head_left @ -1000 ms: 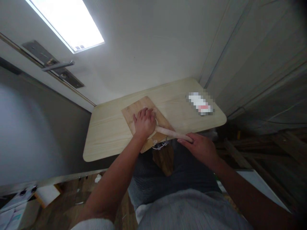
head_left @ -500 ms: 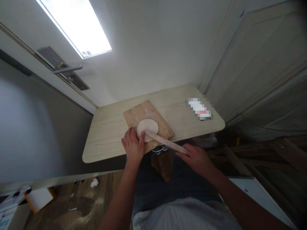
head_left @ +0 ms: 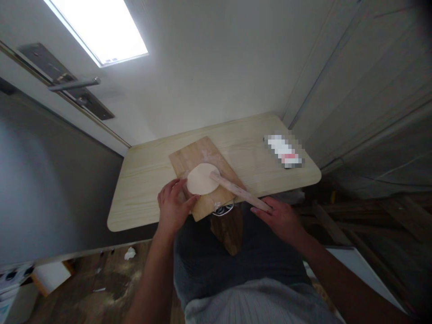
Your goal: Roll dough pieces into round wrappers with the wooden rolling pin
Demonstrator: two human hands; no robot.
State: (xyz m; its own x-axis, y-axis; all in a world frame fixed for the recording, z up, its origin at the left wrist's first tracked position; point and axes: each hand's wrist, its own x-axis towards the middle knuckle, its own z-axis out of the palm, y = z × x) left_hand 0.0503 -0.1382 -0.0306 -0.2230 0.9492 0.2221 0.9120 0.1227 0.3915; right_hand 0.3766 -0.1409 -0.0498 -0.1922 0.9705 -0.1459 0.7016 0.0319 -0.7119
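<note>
A round, flat sheet of dough lies on a wooden board dusted with flour. My left hand is at the dough's left edge, thumb and fingers spread apart, the fingertips close to or touching its rim. In my right hand is the near end of a thin wooden rolling pin, gripped with the fingers wrapped round it. The pin slants up to the left, and its far tip rests over the dough's right part.
The board sits at the front edge of a pale wooden table. A blurred-out object, white and pink, lies at the table's right. Behind stands a white door with a metal handle. A dark wooden piece is below the board.
My left hand has moved left, its thumb coming off the dough. The pin's tip has shifted toward the dough's right side. The view has also shifted slightly.
</note>
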